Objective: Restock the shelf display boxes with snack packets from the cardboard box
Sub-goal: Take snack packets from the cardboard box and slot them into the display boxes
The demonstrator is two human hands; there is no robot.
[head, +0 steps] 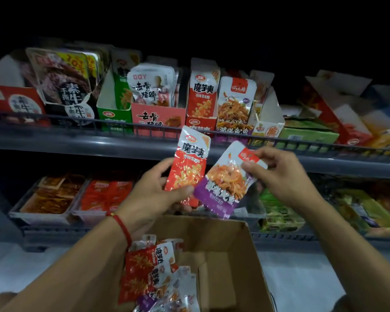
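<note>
left hand [154, 194]: we see it gripping the red packet [188, 159], thumb across the lower front, fingers curled behind; red cord bracelet [122, 224] on the wrist.
right hand [274, 173]: pinching the top corner of the purple packet [223, 183] between thumb and fingers.
red packet: glossy, upright, slightly tilted; white top band, red body, picture of orange-yellow strips. Large characters read 魔芋爽; small oval logo above them is too small to read.
purple packet: tilted right, its lower left edge tucked behind the red packet; white top with a red label, orange shredded food in the middle, purple bottom. Its print is blurred, we cannot read it.
position: both packets held in front of the upper shelf rail [99, 140], above the box [230, 255].
box: brown cardboard, open; more red and purple packets [155, 273] piled in its left side, 魔芋爽 legible on them.
upper shelf: red display box [202, 102] marked 魔芋爽, directly above the red packet; next right, a display box [235, 104] of purple-bottomed packets. Pink display box [153, 102] reads 去骨猪蹄, its packets also "QQY". Far left packets [63, 79] read 素牛 and "10%".
</note>
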